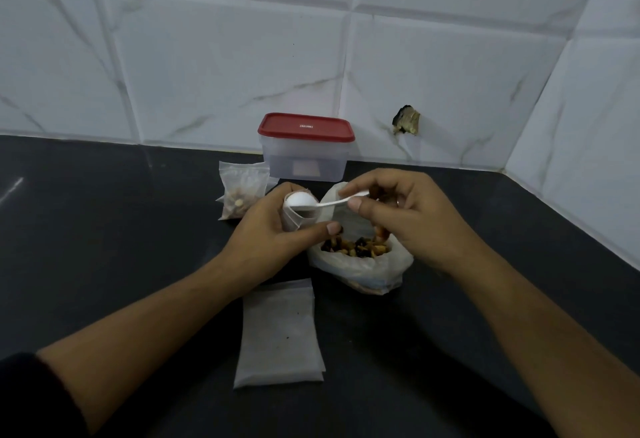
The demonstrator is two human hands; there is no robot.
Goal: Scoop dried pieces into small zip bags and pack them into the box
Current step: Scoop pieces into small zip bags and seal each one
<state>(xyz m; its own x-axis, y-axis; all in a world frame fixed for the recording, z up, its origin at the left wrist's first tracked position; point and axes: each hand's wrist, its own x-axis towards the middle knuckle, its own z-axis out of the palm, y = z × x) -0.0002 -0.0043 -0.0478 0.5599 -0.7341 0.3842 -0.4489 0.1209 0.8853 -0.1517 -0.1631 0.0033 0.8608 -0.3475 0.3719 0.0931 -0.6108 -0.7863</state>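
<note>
My left hand (pixel 273 233) grips a small clear zip bag (pixel 297 218) upright, its mouth held open. My right hand (pixel 401 212) pinches the handle of a white plastic spoon (pixel 322 203), whose bowl is turned over at the mouth of that bag. Below both hands sits a large open plastic bag of dried pieces (pixel 360 254). A filled small zip bag (pixel 240 192) lies behind my left hand. The clear box with a red lid (pixel 306 147) stands shut at the wall.
A stack of empty flat zip bags (pixel 280 333) lies on the black counter (pixel 121 230) between my forearms. White tiled walls meet at a corner on the right, with a broken hole in one tile (pixel 406 121).
</note>
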